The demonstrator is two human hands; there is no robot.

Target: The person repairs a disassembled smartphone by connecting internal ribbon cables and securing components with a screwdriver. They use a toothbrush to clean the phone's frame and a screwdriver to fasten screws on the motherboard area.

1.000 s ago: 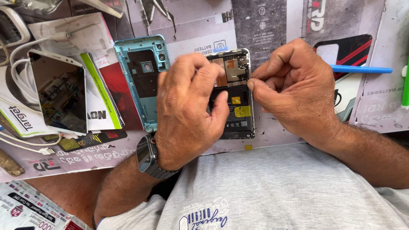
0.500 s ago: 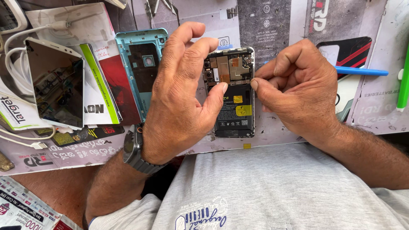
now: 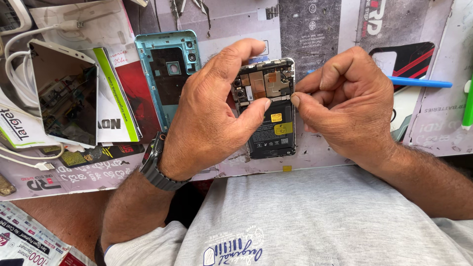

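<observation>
Left hand (image 3: 209, 111) cups opened phone (image 3: 270, 111) — right hand (image 3: 347, 98) pinching edge, seemingly.

The opened phone (image 3: 268, 116) showed a black battery with yellow labels and copper-toned board shields. The detached back cover (image 3: 167, 74) was light teal. The stylus (image 3: 419, 82) was blue. The wristwatch (image 3: 156, 165) was dark grey. The shirt (image 3: 315, 221) was grey with blue print.

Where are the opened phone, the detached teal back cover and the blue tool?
opened phone (image 3: 276, 129), head view, on its black battery.
teal back cover (image 3: 167, 74), head view, on its dark inner panel.
blue tool (image 3: 419, 82), head view, on its shaft right of the right hand.
</observation>
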